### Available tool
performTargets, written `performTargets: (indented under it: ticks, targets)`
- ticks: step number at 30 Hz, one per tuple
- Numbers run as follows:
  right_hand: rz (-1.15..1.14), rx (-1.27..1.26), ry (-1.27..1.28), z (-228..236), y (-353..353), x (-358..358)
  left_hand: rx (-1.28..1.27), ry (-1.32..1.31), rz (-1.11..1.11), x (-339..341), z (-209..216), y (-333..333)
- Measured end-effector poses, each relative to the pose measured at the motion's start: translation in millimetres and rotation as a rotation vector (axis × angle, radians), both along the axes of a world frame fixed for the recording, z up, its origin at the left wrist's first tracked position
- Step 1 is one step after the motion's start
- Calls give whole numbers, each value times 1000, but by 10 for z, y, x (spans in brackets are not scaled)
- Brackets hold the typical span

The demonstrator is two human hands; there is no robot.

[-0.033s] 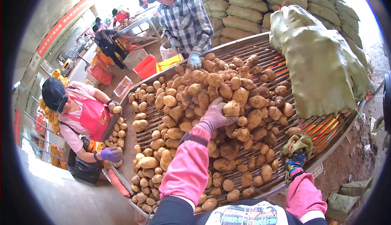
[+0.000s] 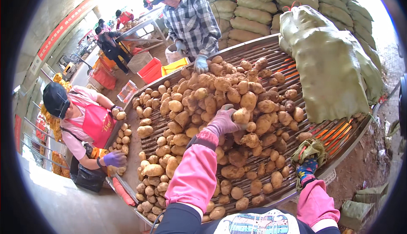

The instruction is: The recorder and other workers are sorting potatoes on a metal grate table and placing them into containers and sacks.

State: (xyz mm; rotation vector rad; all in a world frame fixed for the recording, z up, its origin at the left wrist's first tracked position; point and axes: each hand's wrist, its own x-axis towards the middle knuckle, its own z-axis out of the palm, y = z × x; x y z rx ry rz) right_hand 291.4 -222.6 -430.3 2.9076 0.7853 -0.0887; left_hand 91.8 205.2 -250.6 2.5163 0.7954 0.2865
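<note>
In a mauve glove, my left hand [image 2: 223, 122] is closed round a potato [image 2: 241, 116] at the middle of the big heap. Its pink sleeve reaches across the pile from below. My right hand [image 2: 307, 168], in a dark patterned glove, grips a crumpled green sack [image 2: 312, 151] at the right side of the table. Brown, earthy potatoes [image 2: 182, 138] of many sizes lie heaped around my left hand. They rest on the slatted metal table [image 2: 280, 191], whose bars show between them.
A full green sack [image 2: 333, 69] lies on the table's far right, before stacked sacks [image 2: 254, 3]. Across the table stands a person in a checked shirt [image 2: 193, 22], one gloved hand on the heap. At left, a person in a pink apron [image 2: 98, 126] handles potatoes. Red and yellow crates [image 2: 150, 70] stand behind.
</note>
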Motion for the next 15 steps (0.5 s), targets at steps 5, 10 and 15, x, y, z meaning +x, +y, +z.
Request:
performTargets:
  ticks: [5,10,15]
  targets:
    - [-4,-9,10,-9,-37,13,-252,306,-218,70,16,-170]
    - [21,-9,19,16,-5,41,-325,96,-313,-254,-305,-600]
    - [50,-17,30,11,12,46,-309,-111,-53,-732,-517,-994]
